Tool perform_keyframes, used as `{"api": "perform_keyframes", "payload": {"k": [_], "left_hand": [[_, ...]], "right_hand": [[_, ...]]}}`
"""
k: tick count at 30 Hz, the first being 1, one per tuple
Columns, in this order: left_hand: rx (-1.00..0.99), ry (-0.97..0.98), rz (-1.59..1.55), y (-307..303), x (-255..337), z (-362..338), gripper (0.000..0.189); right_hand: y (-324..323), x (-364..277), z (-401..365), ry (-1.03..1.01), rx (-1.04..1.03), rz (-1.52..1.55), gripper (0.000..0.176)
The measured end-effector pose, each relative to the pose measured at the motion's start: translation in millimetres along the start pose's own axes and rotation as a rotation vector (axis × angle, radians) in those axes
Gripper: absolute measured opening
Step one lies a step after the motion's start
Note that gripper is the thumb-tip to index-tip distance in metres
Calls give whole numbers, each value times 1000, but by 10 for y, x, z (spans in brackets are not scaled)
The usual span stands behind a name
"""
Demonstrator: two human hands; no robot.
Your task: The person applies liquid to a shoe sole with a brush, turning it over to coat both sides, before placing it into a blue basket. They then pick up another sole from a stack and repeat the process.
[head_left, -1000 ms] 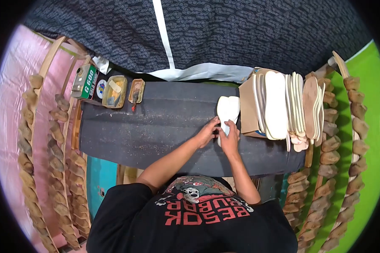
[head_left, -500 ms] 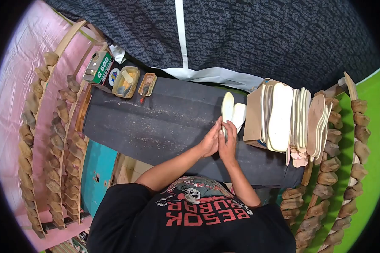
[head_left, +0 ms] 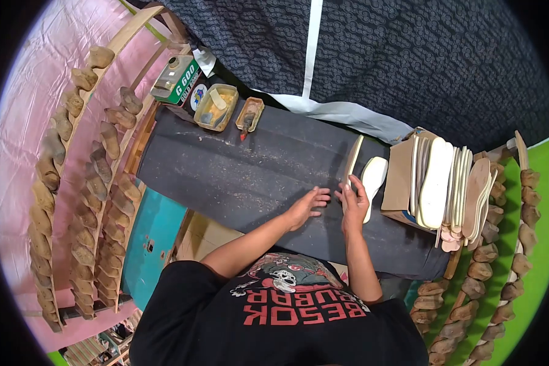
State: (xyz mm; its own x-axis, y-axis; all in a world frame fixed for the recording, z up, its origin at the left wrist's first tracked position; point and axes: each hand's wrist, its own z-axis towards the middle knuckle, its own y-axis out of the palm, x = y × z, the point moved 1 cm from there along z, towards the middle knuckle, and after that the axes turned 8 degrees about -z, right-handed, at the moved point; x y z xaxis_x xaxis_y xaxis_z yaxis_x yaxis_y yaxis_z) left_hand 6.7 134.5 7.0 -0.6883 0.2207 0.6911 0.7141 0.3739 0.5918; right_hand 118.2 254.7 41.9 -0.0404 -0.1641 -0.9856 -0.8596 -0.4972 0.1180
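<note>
Over the dark desk [head_left: 274, 165], the left hand [head_left: 308, 207] has its grip spread loosely, while the right hand's [head_left: 353, 206] grip holds an edge-on sole [head_left: 353, 160] beside a flat pale insole [head_left: 374, 175].

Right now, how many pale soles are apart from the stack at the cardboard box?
2 visible: one edge-on sole at the right hand, and one broad-side sole between that hand and the cardboard box. Others may be hidden behind them.

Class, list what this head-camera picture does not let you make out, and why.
Head view:
Edge-on sole, lower end: hidden behind the right hand.
Cardboard box, inside: blocked by the stacked soles.
Can, finest print: too small.
Wooden pieces at far right, lowest ones: cut off by the bottom edge.
</note>
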Motion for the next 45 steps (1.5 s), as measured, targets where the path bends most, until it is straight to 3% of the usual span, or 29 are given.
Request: {"api": "perform_keyframes", "payload": {"k": [2, 4, 6, 8, 10, 16, 18, 20, 22, 24, 27, 31, 34, 36, 38, 39, 41, 43, 45], "left_hand": [[70, -7, -189, -187, 69, -40, 74], [23, 13, -261, -375, 211, -54, 79], [17, -21, -564, -558, 346, -112, 82], [19, -11, -619, -771, 410, -160, 84], [-111, 69, -767, -1008, 446, -180, 80], [-235, 53, -1002, -1469, 439, -500, 76], [-272, 88, -1020, -1629, 416, -540, 79], [-164, 83, -972, -1775, 441, -610, 83], [-91, 121, -974, -1916, 532, -705, 89], [-72, 152, -1035, -2008, 619, -794, 81], [-120, 272, -1243, -2089, 768, -905, 61], [-218, 215, -1179, -2186, 895, -978, 65], [-346, 240, -1128, -2246, 976, -1114, 70], [-317, 281, -1143, -2319, 984, -1150, 75], [-277, 305, -1160, -2355, 936, -1180, 79], [-263, 330, -1188, -2396, 929, -1170, 80], [-252, 374, -1216, -2409, 958, -1189, 80], [-244, 387, -1193, -2387, 988, -1215, 80], [-240, 402, -1170, -2353, 1013, -1227, 80]], "right_hand": [[65, -28, -67, 78, -55, 96, 38], [183, -101, -193, 297, -269, 357, 41], [345, -47, -382, 385, -319, 518, 49], [440, 24, -571, 578, -352, 636, 55], [541, 125, -741, 729, -318, 682, 64], [865, 467, -1079, 774, -329, 750, 70], [999, 458, -1075, 771, -357, 582, 73], [1112, 475, -1037, 727, -334, 487, 73], [1230, 435, -948, 629, -129, 176, 73], [1326, 459, -791, 578, -124, 100, 67], [1597, 417, -574, 462, -58, -51, 52], [1888, 623, -273, 296, 7, -250, 49], [2015, 734, -161, 304, -24, -245, 47], [2066, 807, -87, 310, -70, -253, 44], [2080, 870, 8, 192, -206, -544, 39], [2110, 869, 63, 115, -126, -615, 27], [2215, 626, 220, 14, -133, -753, 25], [2352, 381, 393, -96, -137, -893, 30], [2537, 190, 560, -514, -253, -1006, 53]]}}
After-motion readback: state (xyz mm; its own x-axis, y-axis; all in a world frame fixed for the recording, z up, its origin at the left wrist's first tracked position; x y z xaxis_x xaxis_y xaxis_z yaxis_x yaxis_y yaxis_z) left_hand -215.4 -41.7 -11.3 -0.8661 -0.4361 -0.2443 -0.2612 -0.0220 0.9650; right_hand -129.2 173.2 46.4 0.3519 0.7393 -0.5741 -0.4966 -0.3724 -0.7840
